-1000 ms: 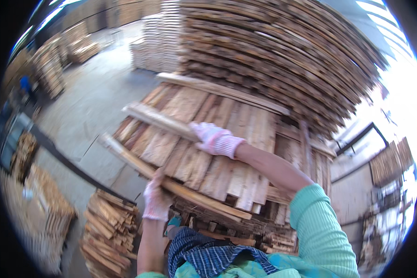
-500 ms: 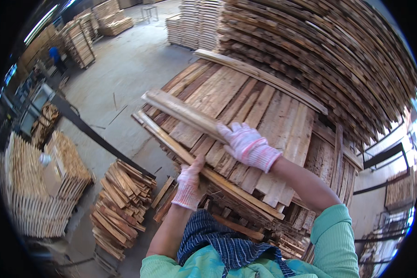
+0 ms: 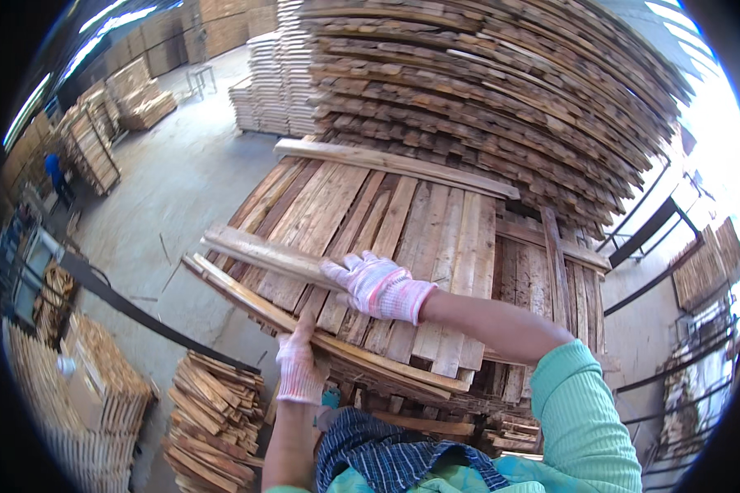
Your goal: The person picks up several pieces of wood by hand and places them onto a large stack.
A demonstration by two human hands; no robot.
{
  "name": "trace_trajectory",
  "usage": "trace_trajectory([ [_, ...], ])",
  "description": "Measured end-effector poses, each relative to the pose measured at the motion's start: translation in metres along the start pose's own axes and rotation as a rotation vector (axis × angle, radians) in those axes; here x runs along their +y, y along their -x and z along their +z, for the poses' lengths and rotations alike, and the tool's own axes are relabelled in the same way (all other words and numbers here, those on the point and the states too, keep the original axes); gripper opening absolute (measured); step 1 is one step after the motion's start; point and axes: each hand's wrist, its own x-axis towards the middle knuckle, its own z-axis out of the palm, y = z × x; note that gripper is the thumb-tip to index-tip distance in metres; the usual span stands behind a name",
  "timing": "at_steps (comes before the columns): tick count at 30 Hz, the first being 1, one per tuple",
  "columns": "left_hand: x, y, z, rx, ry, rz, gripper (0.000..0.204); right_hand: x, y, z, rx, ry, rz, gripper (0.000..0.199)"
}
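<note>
My right hand [image 3: 378, 283], in a white-and-pink knitted glove, is closed over one end of a wooden strip [image 3: 263, 256]. This strip lies slantwise across a layer of rough boards [image 3: 370, 215] on a waist-high stack. My left hand [image 3: 298, 361], gloved with bare fingertips, grips a narrow pale wooden strip [image 3: 247, 292] along the stack's near edge; its thumb is on top and its other fingers are mostly hidden below. Along the far edge of the boards lies another strip [image 3: 395, 167].
A tall stack of layered boards [image 3: 469, 107] rises behind. At lower left are a pile of loose wood pieces [image 3: 214, 419] and stacked slats [image 3: 111, 370]. A dark rail [image 3: 148, 308] runs along the left. A person in blue [image 3: 55, 172] stands far left.
The view has turned, so the stack appears lower and further left. Both hands keep hold of their strips. The right-hand strip looks slightly closer to the near-edge one.
</note>
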Motion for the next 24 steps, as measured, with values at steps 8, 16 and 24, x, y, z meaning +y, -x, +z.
trace_trajectory([
  [8,0.041,0.017,-0.038,-0.108,0.106,0.112,0.019,0.195,0.003,-0.088,0.192,0.387,0.405,0.067],
  [16,0.204,0.008,0.052,-0.249,-0.973,0.329,0.067,0.284,0.022,-0.06,0.077,0.292,0.652,0.065],
  [24,0.134,-0.176,0.185,-0.383,-1.95,0.809,0.083,0.281,0.039,-0.067,0.166,0.29,0.56,0.049],
])
